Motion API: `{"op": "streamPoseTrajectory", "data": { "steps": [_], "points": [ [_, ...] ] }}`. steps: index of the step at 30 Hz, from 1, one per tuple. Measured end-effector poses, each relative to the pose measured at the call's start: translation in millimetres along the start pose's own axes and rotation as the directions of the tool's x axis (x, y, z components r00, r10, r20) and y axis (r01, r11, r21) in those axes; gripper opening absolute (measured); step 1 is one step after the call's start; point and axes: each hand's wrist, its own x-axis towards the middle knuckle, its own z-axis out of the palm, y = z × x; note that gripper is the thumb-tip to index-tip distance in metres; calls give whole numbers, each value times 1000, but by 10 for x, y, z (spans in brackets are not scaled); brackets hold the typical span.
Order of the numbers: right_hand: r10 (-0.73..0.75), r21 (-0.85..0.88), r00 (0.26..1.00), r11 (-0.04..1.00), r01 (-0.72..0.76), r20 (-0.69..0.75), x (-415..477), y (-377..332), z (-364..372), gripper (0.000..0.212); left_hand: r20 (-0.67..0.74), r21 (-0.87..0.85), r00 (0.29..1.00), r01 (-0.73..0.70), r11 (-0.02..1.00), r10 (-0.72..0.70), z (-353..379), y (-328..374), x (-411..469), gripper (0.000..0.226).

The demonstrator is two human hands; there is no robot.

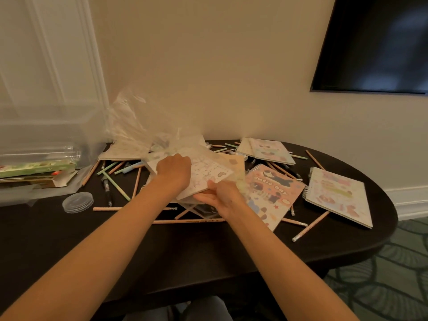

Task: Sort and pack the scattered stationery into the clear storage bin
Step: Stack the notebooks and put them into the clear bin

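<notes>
While left hand (172, 172) and right hand (222, 198) hold notebook (203, 174) | pencil (187, 221) lies left-right

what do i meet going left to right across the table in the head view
clear storage bin → round clear lid → left hand → right hand pinching the white notebook → pink cutie day notebook → pastel spiral notebook
</notes>
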Motion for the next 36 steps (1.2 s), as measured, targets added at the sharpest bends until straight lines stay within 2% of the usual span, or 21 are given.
{"op": "streamPoseTrajectory", "data": {
  "steps": [4, 7, 12, 16, 20, 22, 24, 27, 31, 34, 36],
  "points": [
    [-123, -9, 992, 992, 123, 31, 164, 23, 24, 39, -175, -264, 983, -98, 960, 53, 94, 89, 263, 24],
    [-187, -10, 981, 982, 188, 46, 245, -38, 97, 35, -235, -425, 968, -182, 887, 86, 107, 94, 333, 25],
    [-214, -89, 974, 974, 208, -74, 574, -15, 339, 19, -285, -460, 955, -210, 863, 80, 108, 72, 406, 32],
    [-232, -178, 966, 961, 210, -112, 776, 21, 520, 36, -277, -454, 958, -196, 869, 72, 85, -12, 440, 38],
    [-270, -315, 960, 920, 232, -81, 948, 96, 521, 49, -255, -482, 961, -219, 848, 103, 107, -44, 472, 38],
    [-240, -309, 970, 927, 214, -49, 915, 86, 442, 37, -242, -507, 964, -220, 834, 108, 124, -45, 488, 38],
    [-190, -234, 982, 955, 185, 1, 817, 51, 339, 21, -235, -521, 965, -229, 822, 120, 129, -47, 493, 36],
    [-123, -215, 989, 967, 139, 88, 728, 3, 211, 15, -232, -558, 964, -240, 794, 129, 150, -64, 491, 37],
    [-123, -301, 991, 945, 131, 47, 715, -135, 170, 21, -207, -575, 967, -242, 781, 147, 183, -66, 480, 36],
    [-204, -372, 979, 909, 191, 3, 705, -195, 214, 21, -211, -583, 966, -248, 774, 151, 185, -80, 489, 32],
    [-246, -346, 969, 910, 230, -5, 709, -192, 247, 21, -221, -601, 964, -255, 757, 150, 196, -105, 494, 30]
  ]
}}
